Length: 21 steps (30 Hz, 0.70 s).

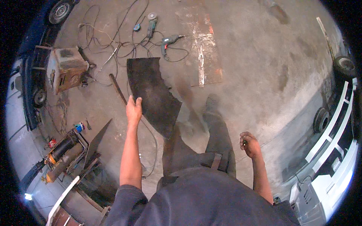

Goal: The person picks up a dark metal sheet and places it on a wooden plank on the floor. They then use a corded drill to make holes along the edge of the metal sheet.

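My left hand (pixel 134 110) grips the near left edge of a dark flat sheet (pixel 151 88) with a ragged right side. Its material is hard to tell; it hangs in front of my legs, hiding part of the floor and my left leg. Out to the right, my right hand (pixel 249 144) is held away from my body with its fingers curled in. A small dark spot shows between those fingers, too small to name.
An angle grinder (pixel 151 25) and a power drill (pixel 171 42) lie among tangled cables ahead. Beyond the sheet is a worn, paint-smeared board (pixel 205 56). A rusty metal box (pixel 67 68) stands left, a narrow bar (pixel 117 88) beside the sheet. Tyres (pixel 345 66) line the right wall.
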### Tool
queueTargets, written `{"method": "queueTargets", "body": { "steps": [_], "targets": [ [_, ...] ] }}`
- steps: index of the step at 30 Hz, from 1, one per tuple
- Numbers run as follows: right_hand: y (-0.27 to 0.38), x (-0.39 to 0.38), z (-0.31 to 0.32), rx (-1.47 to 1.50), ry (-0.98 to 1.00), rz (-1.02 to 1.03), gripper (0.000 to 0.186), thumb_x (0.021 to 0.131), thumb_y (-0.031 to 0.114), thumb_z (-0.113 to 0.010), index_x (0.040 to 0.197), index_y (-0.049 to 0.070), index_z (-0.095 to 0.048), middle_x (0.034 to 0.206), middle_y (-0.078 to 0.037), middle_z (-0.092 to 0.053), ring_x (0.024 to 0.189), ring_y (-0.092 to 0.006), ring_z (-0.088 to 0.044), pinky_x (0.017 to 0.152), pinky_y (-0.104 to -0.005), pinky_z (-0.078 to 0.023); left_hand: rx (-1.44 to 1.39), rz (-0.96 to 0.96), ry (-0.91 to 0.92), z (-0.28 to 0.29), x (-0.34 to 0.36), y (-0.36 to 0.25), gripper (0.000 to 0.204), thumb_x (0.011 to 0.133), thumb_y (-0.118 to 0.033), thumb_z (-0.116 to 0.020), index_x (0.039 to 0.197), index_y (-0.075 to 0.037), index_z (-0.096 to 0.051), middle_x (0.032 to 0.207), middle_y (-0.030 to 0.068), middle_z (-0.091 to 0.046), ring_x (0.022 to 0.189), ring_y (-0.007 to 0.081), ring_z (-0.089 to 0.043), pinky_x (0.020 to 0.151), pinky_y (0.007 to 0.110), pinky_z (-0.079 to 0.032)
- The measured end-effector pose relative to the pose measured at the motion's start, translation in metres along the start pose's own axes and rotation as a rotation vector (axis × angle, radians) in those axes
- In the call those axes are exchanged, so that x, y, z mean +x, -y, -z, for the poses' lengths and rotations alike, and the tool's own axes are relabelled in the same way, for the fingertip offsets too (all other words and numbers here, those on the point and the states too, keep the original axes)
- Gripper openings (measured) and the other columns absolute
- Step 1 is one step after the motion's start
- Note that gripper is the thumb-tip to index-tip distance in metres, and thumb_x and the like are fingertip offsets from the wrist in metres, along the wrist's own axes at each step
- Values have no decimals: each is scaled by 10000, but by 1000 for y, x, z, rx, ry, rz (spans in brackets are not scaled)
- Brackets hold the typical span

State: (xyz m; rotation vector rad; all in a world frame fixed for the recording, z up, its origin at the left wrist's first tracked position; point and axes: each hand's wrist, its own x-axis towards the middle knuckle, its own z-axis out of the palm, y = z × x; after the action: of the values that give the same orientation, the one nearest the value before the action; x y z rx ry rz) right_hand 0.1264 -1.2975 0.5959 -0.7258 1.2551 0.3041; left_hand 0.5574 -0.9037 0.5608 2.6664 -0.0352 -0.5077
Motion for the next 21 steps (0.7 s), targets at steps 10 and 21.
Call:
{"method": "queueTargets", "body": {
  "steps": [10, 21],
  "targets": [
    [-19, 178, 44, -230, 195, 399, 326, 937, 183, -633, 1210, 8, -606, 1110, -115, -658, 966, -288, -658, 801, -399, -566, -102, -48, -14, -23, 15, -34, 594, 975, -309, -602, 1329, 155, -497, 1283, 287, -614, 1217, 342, -594, 1047, 391, -424],
    [10, 294, 8, 301, 204, 261, 368, 880, 83, -665, 1239, 35, -597, 1152, -125, -655, 1022, -270, -646, 884, -338, -542, 37, -296, -39, -143, 73, -17, 501, 961, -312, -615, 1313, 42, -571, 1239, 255, -651, 1160, 366, -624, 985, 411, -463]
  ]
}}
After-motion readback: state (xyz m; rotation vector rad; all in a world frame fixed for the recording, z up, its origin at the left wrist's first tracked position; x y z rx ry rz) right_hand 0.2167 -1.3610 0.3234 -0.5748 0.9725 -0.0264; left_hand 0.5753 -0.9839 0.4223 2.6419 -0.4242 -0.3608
